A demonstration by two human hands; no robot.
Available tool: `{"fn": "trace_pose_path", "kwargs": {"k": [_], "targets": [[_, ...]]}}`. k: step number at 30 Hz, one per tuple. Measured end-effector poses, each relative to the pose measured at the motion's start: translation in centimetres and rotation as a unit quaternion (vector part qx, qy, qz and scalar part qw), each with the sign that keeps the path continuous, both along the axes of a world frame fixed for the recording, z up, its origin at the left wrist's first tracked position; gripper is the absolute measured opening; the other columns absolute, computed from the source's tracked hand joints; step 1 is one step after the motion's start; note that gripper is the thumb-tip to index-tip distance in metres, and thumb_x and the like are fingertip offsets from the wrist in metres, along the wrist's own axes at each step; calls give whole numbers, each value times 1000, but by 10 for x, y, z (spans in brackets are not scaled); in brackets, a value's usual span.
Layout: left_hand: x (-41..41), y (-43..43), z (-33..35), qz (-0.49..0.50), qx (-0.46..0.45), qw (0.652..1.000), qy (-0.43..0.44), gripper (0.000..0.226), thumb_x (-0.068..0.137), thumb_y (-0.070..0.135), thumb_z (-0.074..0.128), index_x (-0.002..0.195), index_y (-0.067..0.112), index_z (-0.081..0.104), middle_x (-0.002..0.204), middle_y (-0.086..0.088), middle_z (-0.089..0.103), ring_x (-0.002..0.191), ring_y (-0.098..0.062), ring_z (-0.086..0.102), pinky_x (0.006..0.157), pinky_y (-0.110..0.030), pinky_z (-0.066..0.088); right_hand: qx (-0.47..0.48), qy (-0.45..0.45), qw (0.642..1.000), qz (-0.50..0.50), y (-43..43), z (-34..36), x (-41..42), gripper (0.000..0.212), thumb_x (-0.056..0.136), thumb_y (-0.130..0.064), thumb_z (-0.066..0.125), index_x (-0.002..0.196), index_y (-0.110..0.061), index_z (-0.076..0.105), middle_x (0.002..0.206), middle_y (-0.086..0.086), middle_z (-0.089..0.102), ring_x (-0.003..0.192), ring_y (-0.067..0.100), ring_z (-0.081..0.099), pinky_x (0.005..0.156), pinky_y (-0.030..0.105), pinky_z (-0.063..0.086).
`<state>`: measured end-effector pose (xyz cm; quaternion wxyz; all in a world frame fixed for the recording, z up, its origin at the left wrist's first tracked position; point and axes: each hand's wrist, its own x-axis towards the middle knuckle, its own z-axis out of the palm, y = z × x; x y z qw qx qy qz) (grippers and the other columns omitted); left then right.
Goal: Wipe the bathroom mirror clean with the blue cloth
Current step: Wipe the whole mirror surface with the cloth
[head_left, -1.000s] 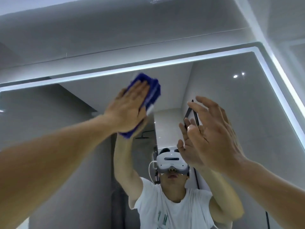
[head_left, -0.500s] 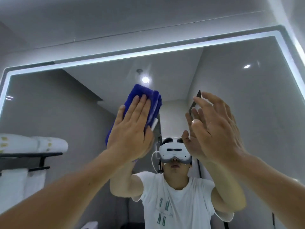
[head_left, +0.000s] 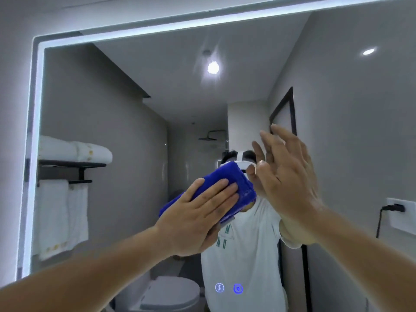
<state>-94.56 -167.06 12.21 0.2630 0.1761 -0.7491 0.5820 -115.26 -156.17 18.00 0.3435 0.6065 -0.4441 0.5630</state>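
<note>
A large wall mirror (head_left: 117,104) with a lit white border fills the view. My left hand (head_left: 198,217) lies flat with straight fingers on a folded blue cloth (head_left: 236,183) and presses it against the glass near the mirror's middle. My right hand (head_left: 288,185) is raised beside the cloth with fingers spread and straight, at or just off the glass, holding nothing. The cloth's lower part is hidden under my left hand. The person's reflection stands behind both hands.
Two glowing touch icons (head_left: 228,288) sit low on the mirror. Reflected in the glass are a towel rack (head_left: 67,167) with white towels at left, a toilet (head_left: 168,293) below, and a wall socket (head_left: 400,212) with a plug at right.
My left hand has slid the cloth down the glass from near the top edge to the middle. The view has tilted down with it. The right hand stayed raised and open.
</note>
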Motion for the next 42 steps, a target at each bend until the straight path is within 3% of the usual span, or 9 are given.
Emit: {"fn": "trace_pose_path", "kwargs": {"k": [4,9,14,16,24,31,35,38,42], "targets": [[39,-13,70,19,-35,996,-78,66,99,40,35,158,18,14,164,-3,15,153,-21,7,123,-48,10,3,-4,1000,-11,1,2,7,54,83,-28,40,135,-16,47,147,2,35,132,17,32,109,41,29],[70,-17,144,1,-1,995,105,68,97,38,32,156,12,12,163,-10,20,152,-22,14,119,-52,22,-19,-21,1000,-8,1,9,20,58,81,-30,38,137,-17,47,148,1,36,135,19,30,112,44,28],[50,-15,110,-43,48,952,299,72,93,36,35,158,14,13,165,-4,13,153,-20,8,121,-51,17,-28,-18,999,0,3,6,47,57,83,-27,41,139,-17,46,148,2,36,135,18,30,111,47,31],[48,-17,78,-43,56,944,322,73,93,34,38,158,14,11,166,-4,11,153,-21,6,121,-51,15,-23,-15,1000,1,7,1,55,56,84,-27,41,139,-18,45,149,2,35,136,18,29,112,46,29],[70,-27,-88,-40,68,976,201,77,95,39,49,158,14,13,166,-3,6,153,-26,10,120,-55,17,4,-66,997,29,16,-27,85,57,82,-27,42,139,-20,47,150,-2,34,136,13,27,112,38,27],[83,-29,-165,-19,45,994,95,66,102,33,35,158,11,8,166,-6,-5,153,-28,3,123,-49,1,27,-60,998,21,13,-89,101,55,84,-31,36,135,-15,49,145,3,38,132,14,31,109,39,30],[94,-30,-156,-30,54,998,20,63,102,31,34,158,12,11,165,-6,3,152,-27,8,123,-48,3,56,-48,997,11,15,-121,98,54,87,-29,35,135,-11,50,143,7,39,132,24,37,107,55,34],[104,-30,-113,-48,38,998,-1,63,100,32,36,157,13,17,163,-4,17,151,-24,17,123,-48,6,75,-74,994,3,16,-120,92,57,88,-41,33,137,-17,49,146,2,38,133,17,31,111,48,31],[96,-26,-58,-53,56,985,157,70,99,35,46,158,12,15,164,-7,17,152,-25,12,122,-52,11,83,-94,992,6,14,-116,91,63,84,-46,32,138,-19,47,148,2,34,134,10,24,111,31,21]]}}
